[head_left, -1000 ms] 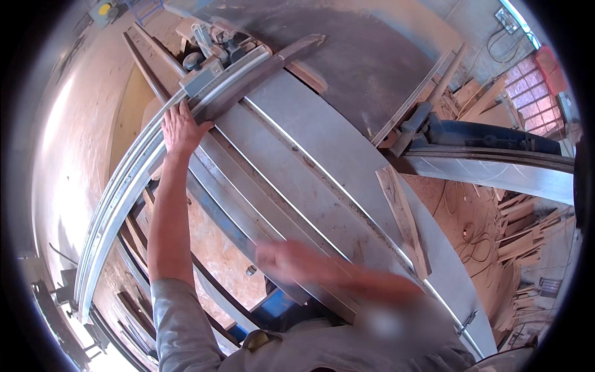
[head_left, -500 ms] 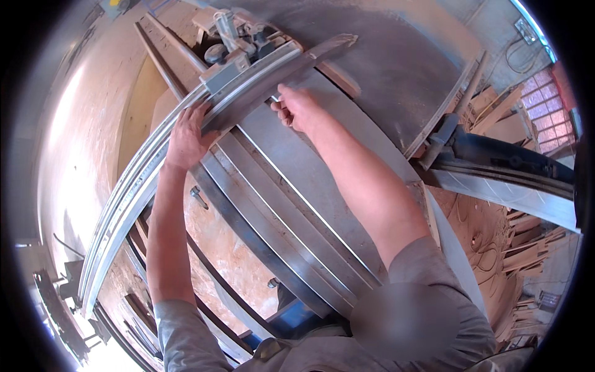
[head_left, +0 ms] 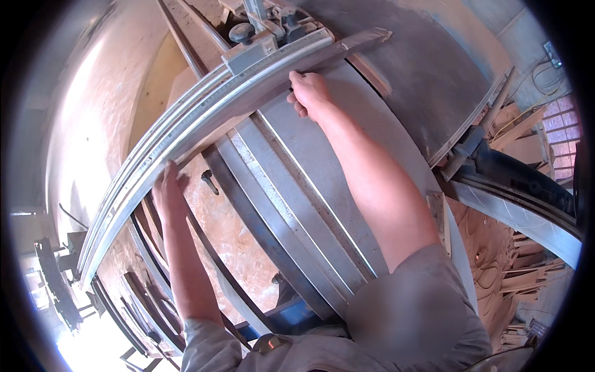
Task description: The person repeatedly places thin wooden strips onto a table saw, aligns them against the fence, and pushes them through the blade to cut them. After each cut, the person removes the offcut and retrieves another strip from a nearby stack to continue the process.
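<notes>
A long brown wooden board [head_left: 279, 84] lies along the near side of an aluminium fence rail [head_left: 139, 170], over a grey metal machine table [head_left: 334, 155]. My left hand [head_left: 167, 189] is at the near-left stretch of the rail, by the board's left end. Its fingertips touch there, with the thumb apart. Farther right, my right hand [head_left: 308, 94] is at the board's near edge, fingers curled and the foremost fingertip against it. Whatever may be inside those fingers is hidden.
A metal stop assembly with a dark knob [head_left: 242, 33] sits on the rail's far part. Beneath the rail, a bolt-like handle [head_left: 209, 181] sticks up between the bars. A dark-topped table [head_left: 427, 80] stands at the far right. Wood offcuts [head_left: 527, 273] lie piled on the right.
My left hand has slid toward the near left along the rail, off the middle of the fence. My right hand stays by the board's edge. The whole view has shifted slightly.
</notes>
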Demonstrator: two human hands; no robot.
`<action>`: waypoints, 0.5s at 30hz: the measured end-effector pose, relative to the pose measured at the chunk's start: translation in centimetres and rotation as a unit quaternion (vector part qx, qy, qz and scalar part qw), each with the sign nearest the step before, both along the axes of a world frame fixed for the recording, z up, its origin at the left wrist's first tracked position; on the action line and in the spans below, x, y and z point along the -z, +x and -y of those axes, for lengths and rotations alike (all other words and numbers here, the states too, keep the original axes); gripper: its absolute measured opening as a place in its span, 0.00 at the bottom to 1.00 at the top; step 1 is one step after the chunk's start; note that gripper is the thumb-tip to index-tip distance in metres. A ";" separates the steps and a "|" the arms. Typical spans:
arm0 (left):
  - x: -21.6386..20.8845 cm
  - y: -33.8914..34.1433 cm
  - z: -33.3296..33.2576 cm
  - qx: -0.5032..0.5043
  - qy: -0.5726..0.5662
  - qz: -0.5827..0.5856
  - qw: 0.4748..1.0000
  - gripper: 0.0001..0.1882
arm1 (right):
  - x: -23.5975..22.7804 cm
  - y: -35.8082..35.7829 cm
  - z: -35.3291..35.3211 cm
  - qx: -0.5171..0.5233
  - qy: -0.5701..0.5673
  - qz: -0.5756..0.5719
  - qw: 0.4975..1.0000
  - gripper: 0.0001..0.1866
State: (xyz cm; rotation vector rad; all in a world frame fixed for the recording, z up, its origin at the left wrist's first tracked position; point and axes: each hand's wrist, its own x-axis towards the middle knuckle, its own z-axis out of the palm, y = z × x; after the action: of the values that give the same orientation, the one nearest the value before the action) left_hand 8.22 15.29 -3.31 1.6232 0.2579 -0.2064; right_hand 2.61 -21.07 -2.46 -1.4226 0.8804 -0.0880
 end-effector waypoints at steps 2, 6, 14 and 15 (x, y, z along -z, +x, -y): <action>0.1 0.1 0.8 0.017 -0.171 -0.079 0.982 0.30 | 0.3 0.0 -0.1 -0.002 -0.004 0.013 1.000 0.22; 4.2 2.6 -0.7 0.090 -0.198 -0.014 0.976 0.16 | 1.0 -0.1 0.2 -0.029 -0.051 0.023 0.998 0.23; 3.2 1.8 1.2 0.068 -0.231 -0.071 0.968 0.14 | 0.1 -0.3 -0.5 0.001 -0.065 0.016 0.998 0.24; 3.1 1.6 1.5 0.065 -0.220 -0.065 0.971 0.15 | 0.0 -0.4 -0.6 0.004 -0.062 0.012 0.998 0.24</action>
State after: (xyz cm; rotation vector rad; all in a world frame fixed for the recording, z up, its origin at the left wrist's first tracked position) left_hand 9.82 13.81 -6.37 1.1861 0.1896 -0.4403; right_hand 2.24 -20.51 -2.41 -1.5302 0.8725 -0.1682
